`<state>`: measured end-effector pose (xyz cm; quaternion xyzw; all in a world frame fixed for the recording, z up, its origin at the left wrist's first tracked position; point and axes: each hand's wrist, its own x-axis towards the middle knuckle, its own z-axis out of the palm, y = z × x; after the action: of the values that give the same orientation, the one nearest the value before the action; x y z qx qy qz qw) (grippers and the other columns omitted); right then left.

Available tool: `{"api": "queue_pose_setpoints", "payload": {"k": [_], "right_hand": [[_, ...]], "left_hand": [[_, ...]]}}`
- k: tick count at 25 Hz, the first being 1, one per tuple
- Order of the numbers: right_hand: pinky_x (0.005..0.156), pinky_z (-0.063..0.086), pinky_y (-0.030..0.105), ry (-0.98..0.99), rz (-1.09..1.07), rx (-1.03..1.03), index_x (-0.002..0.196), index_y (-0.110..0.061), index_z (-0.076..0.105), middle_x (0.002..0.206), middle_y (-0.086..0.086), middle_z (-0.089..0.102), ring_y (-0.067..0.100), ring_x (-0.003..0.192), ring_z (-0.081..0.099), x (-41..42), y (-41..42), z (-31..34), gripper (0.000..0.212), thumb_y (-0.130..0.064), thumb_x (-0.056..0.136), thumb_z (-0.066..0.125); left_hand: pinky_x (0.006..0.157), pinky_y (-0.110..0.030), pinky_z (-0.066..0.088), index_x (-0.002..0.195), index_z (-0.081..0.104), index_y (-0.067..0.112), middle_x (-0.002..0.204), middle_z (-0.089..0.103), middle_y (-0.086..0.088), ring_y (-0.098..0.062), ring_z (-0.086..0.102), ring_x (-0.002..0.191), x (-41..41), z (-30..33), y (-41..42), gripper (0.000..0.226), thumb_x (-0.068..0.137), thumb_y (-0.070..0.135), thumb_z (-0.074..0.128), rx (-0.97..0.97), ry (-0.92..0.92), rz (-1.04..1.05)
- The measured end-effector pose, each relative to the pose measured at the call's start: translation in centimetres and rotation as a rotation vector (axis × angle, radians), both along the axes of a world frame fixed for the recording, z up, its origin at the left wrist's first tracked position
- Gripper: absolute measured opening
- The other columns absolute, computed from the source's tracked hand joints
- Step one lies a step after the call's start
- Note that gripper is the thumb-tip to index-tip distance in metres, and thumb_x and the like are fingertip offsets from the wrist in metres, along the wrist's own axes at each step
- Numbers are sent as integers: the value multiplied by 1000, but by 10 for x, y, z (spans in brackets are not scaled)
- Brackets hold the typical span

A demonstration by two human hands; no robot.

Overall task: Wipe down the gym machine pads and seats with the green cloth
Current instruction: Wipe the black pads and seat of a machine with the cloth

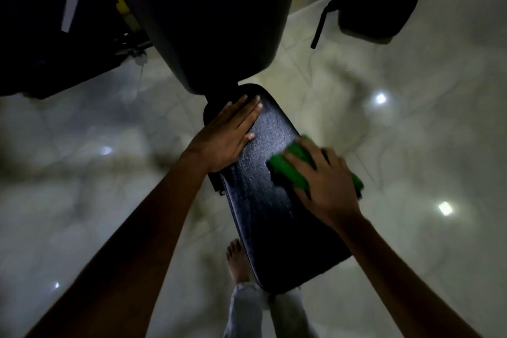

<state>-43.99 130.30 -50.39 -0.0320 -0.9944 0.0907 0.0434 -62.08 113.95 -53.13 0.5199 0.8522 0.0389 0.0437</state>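
Left hand [225,136]: lay flat, fingers straight (arm extended).
Right hand [323,184]: palm down, fingers spread.

Your green cloth [290,164] is folded into a thick strip and lies flat on the right edge of the seat pad [260,195], partly covered. The seat pad is black, elongated, with rounded corners and a textured, glossy surface. A larger dark back pad [219,22] rises just beyond its far end.
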Motion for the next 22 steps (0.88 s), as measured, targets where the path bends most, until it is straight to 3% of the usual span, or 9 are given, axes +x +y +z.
{"api": "queue_pose_setpoints", "payload": {"k": [3, 7, 10, 14, 19, 22], "right_hand": [[82, 46, 44, 1, -92, -5, 132, -24, 52, 139, 13, 47, 34, 105, 49, -42, 1, 0, 60, -33, 75, 71], [81, 48, 44, 4, 21, -27, 139, -28, 40, 144, 9, 40, 29, 112, 43, 73, -6, 6, 68, -37, 76, 63], [76, 48, 42, -36, 24, -36, 135, -28, 45, 140, 10, 45, 28, 107, 44, 89, 1, 4, 74, -34, 68, 75], [81, 45, 41, -4, -271, -1, 134, -26, 52, 141, 11, 45, 31, 105, 45, 25, 8, -2, 55, -40, 81, 53], [74, 43, 41, 64, -313, 50, 139, -28, 40, 146, 12, 38, 34, 102, 46, 110, -41, 3, 55, -36, 84, 44], [73, 45, 45, -5, -409, 53, 137, -26, 45, 144, 15, 42, 38, 100, 51, 113, -23, 1, 48, -43, 92, 38]], "left_hand": [[115, -36, 8, 148, 24, 4, 157, 19, -11, -27, 15, 145, 3, 4, 1, 61, 97, 36, 16, -32, 23, 8], [115, -41, 17, 149, 20, 5, 158, 17, -11, -28, 15, 145, 6, 6, 3, 61, 97, 36, 13, -54, 17, 18], [114, -43, 21, 149, 20, 6, 157, 18, -13, -30, 16, 145, 5, 5, 1, 58, 98, 32, 13, -86, 89, -41], [113, -41, 17, 149, 25, 7, 156, 23, -12, -28, 19, 144, -11, 4, 3, 55, 100, 30, 16, -94, 184, -310], [112, -42, 22, 147, 29, 8, 154, 29, -12, -30, 26, 142, -21, 7, -7, 57, 100, 37, 18, -79, 134, -476], [113, -43, 25, 146, 31, 7, 153, 30, -13, -31, 27, 141, -22, 8, -5, 57, 99, 37, 22, -73, 85, -529]]}}
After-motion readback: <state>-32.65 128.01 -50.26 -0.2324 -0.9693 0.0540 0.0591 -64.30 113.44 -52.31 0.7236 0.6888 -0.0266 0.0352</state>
